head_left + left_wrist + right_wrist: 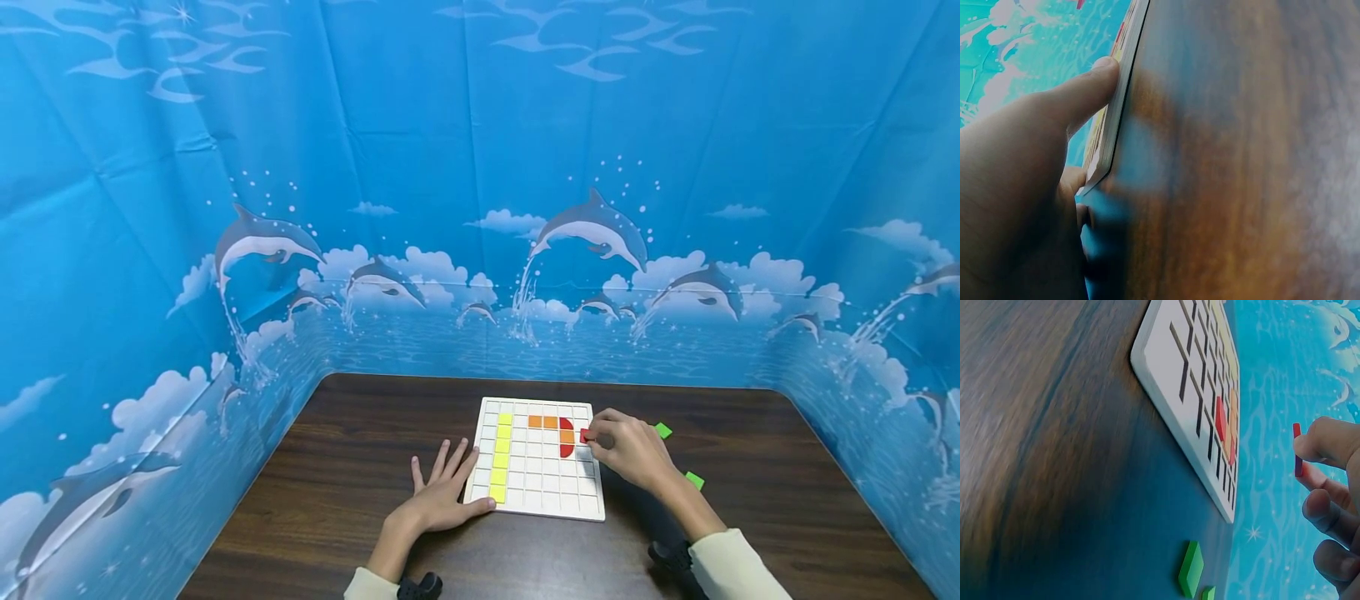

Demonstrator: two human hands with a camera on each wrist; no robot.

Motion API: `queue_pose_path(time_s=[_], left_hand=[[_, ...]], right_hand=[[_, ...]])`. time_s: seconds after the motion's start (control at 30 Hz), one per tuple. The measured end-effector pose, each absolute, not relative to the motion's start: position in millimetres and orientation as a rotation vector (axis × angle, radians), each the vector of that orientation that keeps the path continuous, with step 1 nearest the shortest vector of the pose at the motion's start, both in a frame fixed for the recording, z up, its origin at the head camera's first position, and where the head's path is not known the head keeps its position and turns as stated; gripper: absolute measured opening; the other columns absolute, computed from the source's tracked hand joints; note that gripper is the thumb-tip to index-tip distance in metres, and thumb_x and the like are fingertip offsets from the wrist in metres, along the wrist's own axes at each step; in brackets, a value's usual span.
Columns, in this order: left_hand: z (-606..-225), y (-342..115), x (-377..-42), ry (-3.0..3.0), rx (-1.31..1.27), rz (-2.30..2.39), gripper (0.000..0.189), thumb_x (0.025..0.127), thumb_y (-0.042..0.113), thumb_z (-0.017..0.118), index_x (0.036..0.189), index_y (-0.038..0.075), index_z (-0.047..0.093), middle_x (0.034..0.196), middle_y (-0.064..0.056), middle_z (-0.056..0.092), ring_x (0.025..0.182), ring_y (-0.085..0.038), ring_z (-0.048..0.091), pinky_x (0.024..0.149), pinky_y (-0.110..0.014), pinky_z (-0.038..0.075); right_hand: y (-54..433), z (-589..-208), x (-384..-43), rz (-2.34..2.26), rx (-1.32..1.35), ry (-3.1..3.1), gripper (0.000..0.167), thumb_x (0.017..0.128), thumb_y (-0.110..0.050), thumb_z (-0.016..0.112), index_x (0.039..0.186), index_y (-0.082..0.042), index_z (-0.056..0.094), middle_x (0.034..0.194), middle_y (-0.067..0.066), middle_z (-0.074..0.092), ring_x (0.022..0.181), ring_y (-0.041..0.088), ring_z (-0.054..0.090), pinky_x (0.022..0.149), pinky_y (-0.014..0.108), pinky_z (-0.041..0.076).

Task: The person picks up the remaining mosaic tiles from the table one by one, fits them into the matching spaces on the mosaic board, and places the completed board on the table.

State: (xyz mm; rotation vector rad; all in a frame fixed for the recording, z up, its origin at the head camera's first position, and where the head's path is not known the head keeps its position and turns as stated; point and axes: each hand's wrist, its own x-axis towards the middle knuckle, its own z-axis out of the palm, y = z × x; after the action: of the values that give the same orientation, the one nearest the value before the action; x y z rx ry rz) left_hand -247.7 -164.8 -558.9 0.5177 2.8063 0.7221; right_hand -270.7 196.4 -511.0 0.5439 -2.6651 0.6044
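Observation:
A white grid board (536, 483) lies on the table. A column of yellow tiles (501, 458) runs down its left part. Towards the upper right sit a few orange tiles (543, 422) with curved red pieces (566, 451) beside them. My left hand (438, 502) is spread at the board's lower left corner, thumb touching the near edge and fingers along the left side. Over the board's right edge, my right hand (633, 450) pinches a small red tile (1298, 467) between thumb and forefinger. The right wrist view shows that tile held up, away from the board surface.
Two green tiles (662, 430) (695, 481) lie on the dark wooden table (360, 442), right of the board and near the right hand and forearm. A blue curtain (420, 167) printed with dolphins stands around the table's back and sides.

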Motion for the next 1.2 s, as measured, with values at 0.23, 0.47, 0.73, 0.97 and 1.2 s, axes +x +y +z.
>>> queue_pose_path(time_s=[0.23,0.47,0.73,0.97,1.2], left_hand=[[-575.0,-168.7,-253.8,2.843,0.539,0.704,0.103,0.092,0.087,0.049,0.173,0.031,0.019,0.182,-0.004,0.008,0.167,-0.04,-0.006,0.114,-0.084,-0.022],[-571.0,-168.0,-251.9,2.826,0.534,0.72,0.103,0.092,0.086,0.052,0.173,0.029,0.02,0.182,-0.006,0.009,0.167,-0.041,-0.006,0.114,-0.084,-0.022],[-570.8,-168.1,-251.7,2.838,0.534,0.704,0.104,0.092,0.087,0.05,0.173,0.028,0.021,0.182,-0.006,0.009,0.167,-0.041,-0.005,0.116,-0.082,-0.022],[-574.0,-169.6,-253.2,2.837,0.56,0.74,0.103,0.092,0.086,0.05,0.173,0.03,0.021,0.182,-0.006,0.009,0.167,-0.041,-0.006,0.114,-0.085,-0.021],[-559.6,-165.4,-246.8,2.816,0.528,0.739,0.102,0.094,0.079,0.057,0.172,0.024,0.024,0.181,-0.009,0.013,0.167,-0.042,-0.003,0.116,-0.084,-0.019]], right_hand=[[186.4,-512.5,-274.8,0.601,0.614,-2.628,0.01,0.084,-0.014,0.086,0.085,-0.022,0.081,0.105,-0.004,0.076,0.062,-0.002,0.044,0.051,0.019,0.033],[176.5,-512.2,-276.1,0.613,0.622,-2.659,0.008,0.085,-0.015,0.086,0.086,-0.022,0.081,0.106,-0.004,0.076,0.064,0.003,0.05,0.05,0.02,0.031],[165.7,-514.9,-281.2,0.627,0.618,-2.689,0.011,0.085,-0.015,0.087,0.086,-0.022,0.08,0.107,-0.003,0.077,0.059,0.003,0.046,0.046,0.021,0.027],[156.6,-519.3,-285.8,0.602,0.622,-2.731,0.011,0.084,-0.015,0.088,0.086,-0.023,0.08,0.101,-0.007,0.075,0.062,0.002,0.045,0.049,0.02,0.028],[149.3,-521.1,-288.3,0.576,0.603,-2.787,0.011,0.085,-0.018,0.087,0.086,-0.025,0.079,0.099,-0.01,0.074,0.064,0.003,0.049,0.051,0.021,0.035]])
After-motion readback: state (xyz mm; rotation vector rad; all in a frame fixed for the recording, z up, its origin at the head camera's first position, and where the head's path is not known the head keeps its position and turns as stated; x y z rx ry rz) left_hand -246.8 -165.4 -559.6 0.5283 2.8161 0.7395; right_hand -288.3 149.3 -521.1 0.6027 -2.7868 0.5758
